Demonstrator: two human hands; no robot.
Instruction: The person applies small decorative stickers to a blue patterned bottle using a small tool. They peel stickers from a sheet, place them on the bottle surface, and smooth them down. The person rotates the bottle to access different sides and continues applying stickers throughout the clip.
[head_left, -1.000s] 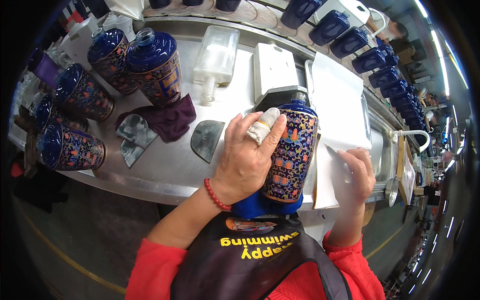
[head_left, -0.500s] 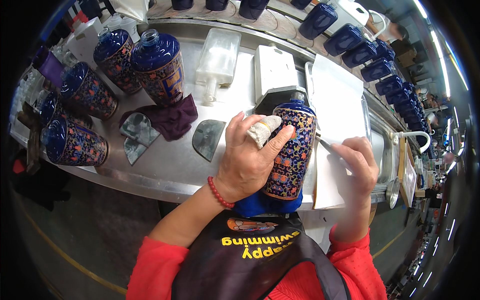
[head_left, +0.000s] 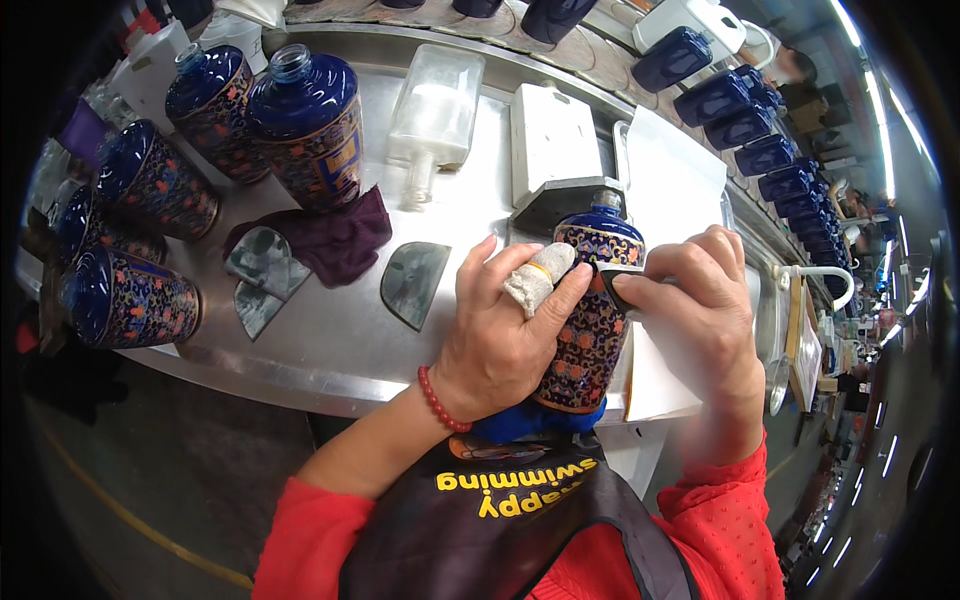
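Observation:
A dark blue bottle [head_left: 590, 345] with a floral pattern lies tilted in front of me. Its neck end is by a dark angled block [head_left: 560, 205] and its base is on blue cloth [head_left: 520, 425] at my apron. My left hand [head_left: 495, 350] grips the bottle from the left, thumb on its face. A whitish cloth wrap [head_left: 538, 280] with a yellow band covers one finger. Pinched in my right hand [head_left: 705, 305] is a small dark flat scraper [head_left: 620, 270], its edge against the bottle's upper face. The fingers hide part of this scraper.
Several patterned blue bottles [head_left: 310, 130] stand at the left. Nearby lie a purple cloth [head_left: 350, 235] and grey-green rounded plates [head_left: 415, 280]. A clear bottle [head_left: 435, 110], a white box [head_left: 555, 140] and white paper [head_left: 680, 170] are farther back. Plain blue bottles [head_left: 740, 125] line the conveyor [head_left: 590, 70].
My right hand has moved left and up, bringing the scraper onto the bottle. My left hand stays on the bottle. The view has shifted slightly.

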